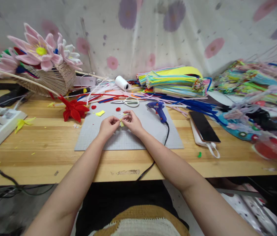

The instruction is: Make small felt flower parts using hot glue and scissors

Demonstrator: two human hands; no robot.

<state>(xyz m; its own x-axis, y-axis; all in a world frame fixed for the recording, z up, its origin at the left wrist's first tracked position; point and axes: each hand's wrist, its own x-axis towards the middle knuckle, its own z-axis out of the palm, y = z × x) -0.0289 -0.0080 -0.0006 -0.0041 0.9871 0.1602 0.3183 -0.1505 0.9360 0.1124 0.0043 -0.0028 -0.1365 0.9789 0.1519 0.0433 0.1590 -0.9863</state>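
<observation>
Over the grey mat (89, 137), my left hand (109, 127) and my right hand (132, 122) meet with fingertips pinched together. Between them is a small yellow piece (121, 124), with a thin whitish strand by the right fingers. Another yellow piece (100, 113) lies left of my hands, near two red discs (118, 109). White-handled scissors (131, 103) rest at the mat's back edge. To the right is a blue glue gun (158, 109) with its black cord.
A red flower (74, 109) and a woven fan with pink flowers (40, 50) stand left. Pipe-cleaner bundles (175, 80) and a white thread spool (122, 83) lie behind. A phone (204, 127) is right, a white tray (3, 129) far left.
</observation>
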